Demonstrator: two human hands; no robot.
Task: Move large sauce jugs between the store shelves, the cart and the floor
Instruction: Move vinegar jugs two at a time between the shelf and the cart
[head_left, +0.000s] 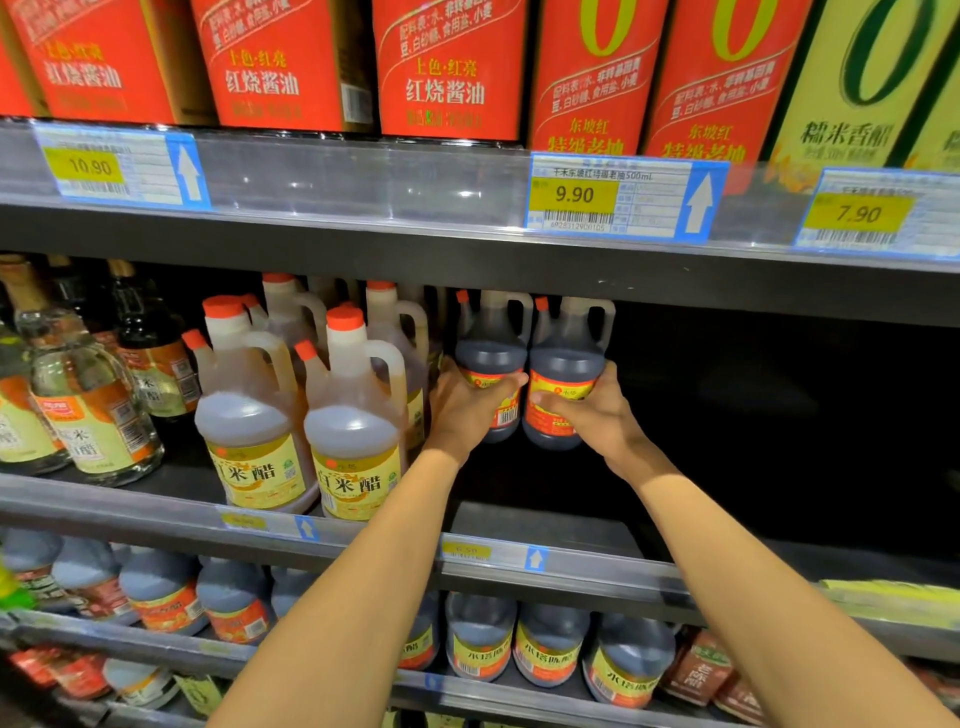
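Two dark plastic sauce jugs sit mid-shelf, left hand and right hand each gripping one's belly; likely heavy, slick, so handles suit better.

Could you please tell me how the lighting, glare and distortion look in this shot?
Head view: the clear price strip shows small glare spots; the shelf space right of the two dark jugs lies in deep shadow; the shelf edges bow from wide-angle distortion; the lower left corner is blurred, while both hands, left and right, look fairly sharp.
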